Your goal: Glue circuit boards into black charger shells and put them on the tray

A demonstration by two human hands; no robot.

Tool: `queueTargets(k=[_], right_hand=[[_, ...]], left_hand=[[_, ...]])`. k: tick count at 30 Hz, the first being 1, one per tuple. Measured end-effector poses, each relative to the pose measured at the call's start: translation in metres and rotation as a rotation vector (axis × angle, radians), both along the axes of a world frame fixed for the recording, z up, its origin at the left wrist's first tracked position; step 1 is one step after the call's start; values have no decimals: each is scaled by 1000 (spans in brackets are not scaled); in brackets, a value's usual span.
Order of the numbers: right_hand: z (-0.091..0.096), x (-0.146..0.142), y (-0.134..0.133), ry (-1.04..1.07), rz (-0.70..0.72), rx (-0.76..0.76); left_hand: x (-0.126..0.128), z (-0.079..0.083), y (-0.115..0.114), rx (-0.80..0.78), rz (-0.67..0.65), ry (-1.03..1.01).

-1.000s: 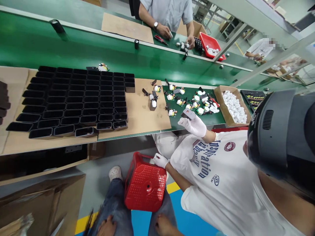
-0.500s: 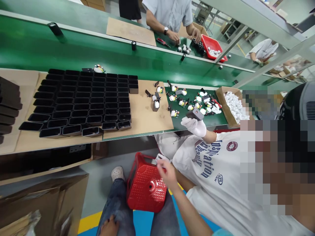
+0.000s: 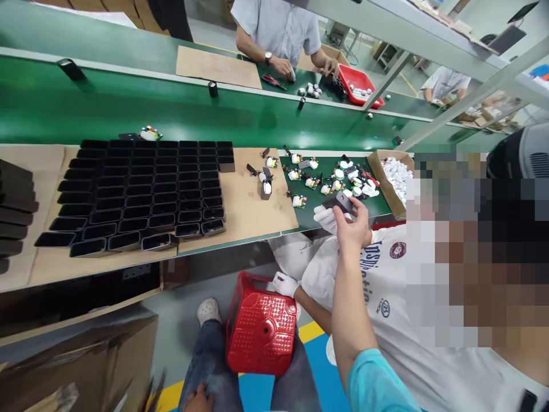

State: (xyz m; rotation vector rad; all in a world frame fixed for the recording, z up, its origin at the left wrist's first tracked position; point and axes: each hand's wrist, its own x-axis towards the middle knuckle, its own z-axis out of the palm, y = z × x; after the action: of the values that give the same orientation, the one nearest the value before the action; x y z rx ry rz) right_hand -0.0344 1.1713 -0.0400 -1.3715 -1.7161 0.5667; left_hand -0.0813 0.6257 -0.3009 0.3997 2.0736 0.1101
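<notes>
My right hand (image 3: 352,222) reaches out to the co-worker at the right, its thumb and fingers closed on the end of a dark rectangular plastic case (image 3: 334,200). The co-worker's white-gloved hand (image 3: 325,217) is under the same case. My left hand (image 3: 198,400) lies on my left thigh at the lower edge, partly cut off, holding nothing. Beyond the case, small white assemblies (image 3: 337,186) with dark flaps are scattered on the green mat. One dark case with a white part in its top (image 3: 266,187) stands on the cardboard (image 3: 278,214).
Rows of open black cases (image 3: 141,189) cover the left part of the bench. A red plastic stool (image 3: 261,337) stands between my knees, with the co-worker's other gloved hand (image 3: 283,284) at its edge. A carton of white parts (image 3: 397,177) is at the right. Another person works across the green belt (image 3: 171,114).
My right hand has moved from above the stool up and forward to the dark case, and its fingers have closed on it. My left hand stays on my thigh. The view has shifted slightly.
</notes>
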Motion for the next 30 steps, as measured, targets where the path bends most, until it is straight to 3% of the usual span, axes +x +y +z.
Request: queueTargets(k=[3,6,8,12,14,16,18,21,30], right_hand=[[7,-1,-15,22,-14,25],[23,-1,-44,53,-13,92],[36,-3,-71,67,28,143],[63,-12,-130,190,273,232],[76,-19,-155,326,384,203],[88,-25,-174,451,439,115],[100,-29,-186,525,472,46],[114,-32,-196,559,527,24],[129,-38,-215,587,573,-3]], left_hand=[[-12,16,33,63,-16,-54],[-32,59,102,266,-6,-124],[-44,113,161,512,87,-203],[-55,247,261,1141,202,-229],[-55,301,287,1396,257,-288],[-52,336,298,1538,353,-315],[-50,355,299,1597,450,-283],[-48,365,290,1599,537,-173],[-54,382,270,1599,547,16]])
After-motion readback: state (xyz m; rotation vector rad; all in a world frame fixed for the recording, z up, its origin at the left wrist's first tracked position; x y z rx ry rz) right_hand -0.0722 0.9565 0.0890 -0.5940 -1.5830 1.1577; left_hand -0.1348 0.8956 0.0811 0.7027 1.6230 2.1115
